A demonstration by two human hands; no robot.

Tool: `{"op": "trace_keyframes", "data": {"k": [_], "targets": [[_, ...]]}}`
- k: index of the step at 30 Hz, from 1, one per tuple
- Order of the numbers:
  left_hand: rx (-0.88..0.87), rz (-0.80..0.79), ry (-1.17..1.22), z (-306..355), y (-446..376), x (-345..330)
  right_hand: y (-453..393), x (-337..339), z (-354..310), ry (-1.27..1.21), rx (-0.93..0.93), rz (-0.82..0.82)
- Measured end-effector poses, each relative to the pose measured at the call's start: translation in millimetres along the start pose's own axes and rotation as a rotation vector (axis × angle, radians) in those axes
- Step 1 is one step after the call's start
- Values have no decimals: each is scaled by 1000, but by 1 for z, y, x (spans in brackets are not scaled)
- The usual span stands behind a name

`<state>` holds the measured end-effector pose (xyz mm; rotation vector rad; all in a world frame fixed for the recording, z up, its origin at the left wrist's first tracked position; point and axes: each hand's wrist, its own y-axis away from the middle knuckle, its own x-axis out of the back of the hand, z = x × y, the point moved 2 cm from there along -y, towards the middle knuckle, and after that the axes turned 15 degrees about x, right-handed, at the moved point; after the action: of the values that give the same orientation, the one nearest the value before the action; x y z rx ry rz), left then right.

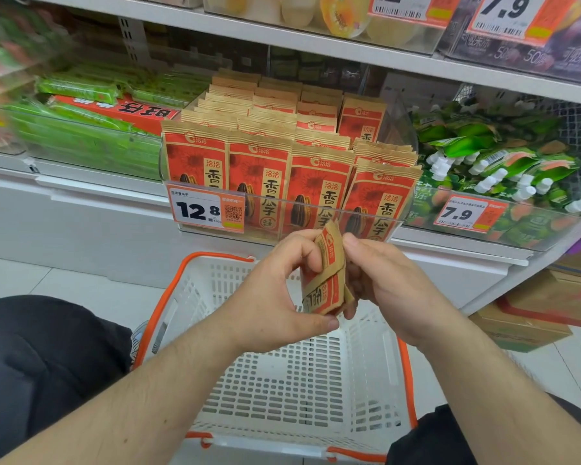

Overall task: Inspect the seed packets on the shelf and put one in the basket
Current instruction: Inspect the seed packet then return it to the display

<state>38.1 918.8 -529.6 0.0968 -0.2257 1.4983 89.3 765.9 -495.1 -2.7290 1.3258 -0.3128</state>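
Red-tan seed packet [327, 273], seemingly edge-on

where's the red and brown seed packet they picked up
Head view, centre: the red and brown paper seed packet is held between left hand and right hand, above the white basket.

There is one view only, from a wide-angle camera worn on the person's head, looking forward and steeply down. It sits close to the shelf [282, 38], whose tiers fill the upper half and bend at the edges from the lens. The seed packets [259, 176] in their clear tray stand straight ahead at the centre, near enough for the price label [204, 209] to be read. Below them the view falls onto the basket [302, 391] on the floor, with both forearms entering from the bottom corners and the left hand [275, 293] and right hand [383, 283] meeting mid-frame.
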Motion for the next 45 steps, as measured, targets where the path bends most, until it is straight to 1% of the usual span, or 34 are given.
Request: {"op": "trace_keyframes", "data": {"k": [2, 4, 8, 9, 11, 13, 17, 19, 21, 23, 25, 28, 31, 33, 35, 37, 40, 42, 45], "targets": [[31, 5, 115, 1, 0, 1, 0, 1, 2, 28, -8, 28], [82, 11, 319, 2, -1, 7, 0, 5, 2, 87, -37, 17], [151, 88, 677, 9, -6, 23, 3, 11, 0, 346, -44, -211], [169, 108, 753, 12, -7, 27, 4, 12, 0, 386, -40, -240], [205, 137, 854, 16, -6, 31, 4, 13, 0, 372, -14, -252], [231, 138, 883, 17, -6, 32, 4, 13, 0, 319, 18, -231], [220, 93, 828, 20, -5, 29, 4, 6, 0, 212, 43, -198], [233, 80, 824, 23, -5, 26, 3, 1, -1, 123, 25, -162], [265, 83, 830, 30, -7, 21, -1, -3, -1, 115, 23, -97], [296, 86, 779, 41, -12, 14, -5, -4, -3, 177, 57, 2], [265, 117, 662, 57, -19, 10, -9, 2, -12, 196, 92, 109], [149, 177, 377, 83, -38, 13, -16, 22, -30, 185, 160, 274], [41, 195, 129, 106, -65, 17, -26, 46, -54, 121, 281, 382], [-37, 192, 33, 126, -85, 15, -34, 62, -69, 70, 346, 426], [-84, 193, 13, 144, -107, 14, -47, 80, -81, 85, 383, 470], [-73, 198, -10, 154, -130, 17, -61, 95, -91, 133, 400, 516], [-6, 206, -110, 150, -160, 24, -81, 117, -95, 235, 405, 544], [84, 237, -215, 141, -173, 28, -94, 128, -91, 316, 380, 554], [222, 237, -324, 130, -182, 32, -112, 143, -75, 439, 316, 536]]}}
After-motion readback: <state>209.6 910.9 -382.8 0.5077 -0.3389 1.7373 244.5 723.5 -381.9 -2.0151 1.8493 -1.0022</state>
